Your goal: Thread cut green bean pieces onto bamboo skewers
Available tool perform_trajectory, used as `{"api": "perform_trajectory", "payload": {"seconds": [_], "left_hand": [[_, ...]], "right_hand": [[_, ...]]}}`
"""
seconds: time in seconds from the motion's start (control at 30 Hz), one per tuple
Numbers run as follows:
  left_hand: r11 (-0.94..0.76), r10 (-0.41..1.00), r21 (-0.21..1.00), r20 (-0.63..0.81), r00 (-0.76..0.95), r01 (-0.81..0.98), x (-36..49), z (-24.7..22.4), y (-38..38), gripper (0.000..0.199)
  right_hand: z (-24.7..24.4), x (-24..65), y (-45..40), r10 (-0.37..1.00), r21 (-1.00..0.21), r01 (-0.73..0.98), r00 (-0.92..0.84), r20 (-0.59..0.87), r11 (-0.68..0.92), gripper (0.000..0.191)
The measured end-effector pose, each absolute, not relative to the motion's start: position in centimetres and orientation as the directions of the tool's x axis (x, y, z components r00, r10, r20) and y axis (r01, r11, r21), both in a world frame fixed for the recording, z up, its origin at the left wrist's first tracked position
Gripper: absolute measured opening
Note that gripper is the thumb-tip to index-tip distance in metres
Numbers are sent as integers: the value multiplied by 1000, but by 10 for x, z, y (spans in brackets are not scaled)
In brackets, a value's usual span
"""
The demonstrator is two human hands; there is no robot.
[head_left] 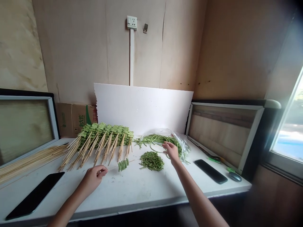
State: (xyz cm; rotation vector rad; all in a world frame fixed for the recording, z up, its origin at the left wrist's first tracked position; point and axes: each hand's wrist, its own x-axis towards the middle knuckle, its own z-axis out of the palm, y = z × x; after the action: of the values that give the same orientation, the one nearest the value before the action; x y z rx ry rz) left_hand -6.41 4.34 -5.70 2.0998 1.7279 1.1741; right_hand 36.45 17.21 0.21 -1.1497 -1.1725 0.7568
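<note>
My left hand (pixel 94 175) is closed on the bare end of a thin bamboo skewer (pixel 111 169). Short green bean pieces (pixel 123 165) are threaded side by side along it, and its tip points right. My right hand (pixel 171 151) reaches over the long green beans (pixel 157 138), which lie partly in a clear plastic bag (pixel 184 142). Its fingers are curled together beside a looping bean; what they hold, if anything, cannot be made out. Between my hands lies a heap of cut bean pieces (pixel 151 161).
Many filled bean skewers (pixel 104 135) are stacked at the back left. Bare skewers (pixel 35 157) lie at far left, near a black phone (pixel 35 195). A second phone (pixel 210 171) and a mouse (pixel 235 176) lie right. A white board (pixel 144 108) stands behind.
</note>
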Motion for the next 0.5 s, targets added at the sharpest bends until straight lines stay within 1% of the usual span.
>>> {"api": "perform_trajectory", "payload": {"seconds": [0.1, 0.23, 0.33, 0.43, 0.47, 0.5], "left_hand": [[-285, 915, 576, 403, 38, 766, -73, -62, 48, 30], [-283, 926, 565, 371, 68, 775, -79, -72, 55, 32], [-281, 928, 566, 367, 69, 775, -82, -79, 60, 35], [-266, 937, 571, 342, 70, 777, -80, -81, 63, 37], [-260, 944, 567, 321, 80, 782, -78, -79, 63, 37], [-252, 951, 559, 295, 94, 790, -75, -77, 63, 38]], "right_hand": [[6, 410, 204, 892, -916, 332, 309, 331, 224, 25], [6, 454, 235, 918, -801, 590, 253, 305, 104, 29], [1, 470, 249, 940, -666, 745, 205, 273, 31, 23], [-3, 474, 260, 955, -505, 863, 175, 240, -31, 7], [-3, 473, 263, 959, -449, 891, 175, 223, -58, 5], [-4, 471, 266, 961, -390, 916, 184, 207, -92, 9]]}}
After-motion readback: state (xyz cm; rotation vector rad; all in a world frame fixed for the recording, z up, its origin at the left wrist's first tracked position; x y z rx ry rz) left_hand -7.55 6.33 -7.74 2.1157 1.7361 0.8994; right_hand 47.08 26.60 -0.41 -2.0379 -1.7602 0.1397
